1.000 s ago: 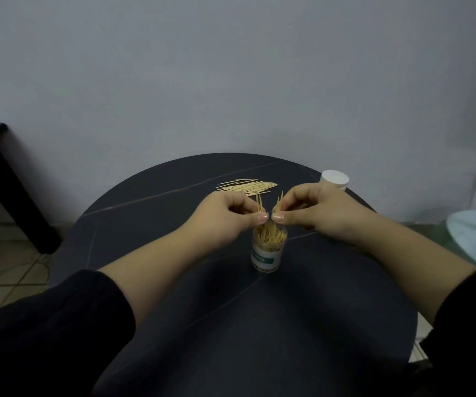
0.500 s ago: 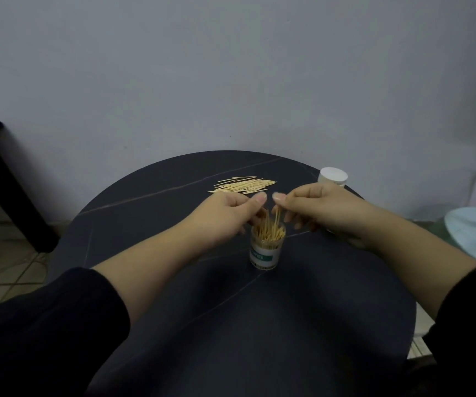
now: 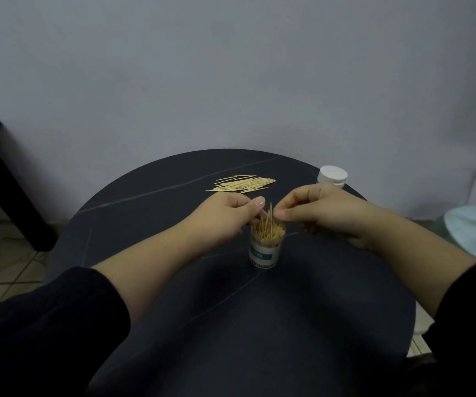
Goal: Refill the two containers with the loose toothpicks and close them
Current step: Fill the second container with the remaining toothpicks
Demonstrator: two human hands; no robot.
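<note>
Your right hand [image 3: 320,213] is pinching an upright toothpick [image 3: 270,210] between thumb and forefinger, over the clear cylindrical container [image 3: 266,250]. That container is sitting mid-table, bristling with thin wooden sticks. Your left hand [image 3: 225,216] is curling at its rim; can't tell if it's gripping any. Loose toothpicks [image 3: 242,183] are lying fanned behind it, and a white-capped container [image 3: 332,175] is standing beyond your right hand. The round dark table [image 3: 288,325] is showing pale veins. The label's green band is showing, text unreadable.
</note>
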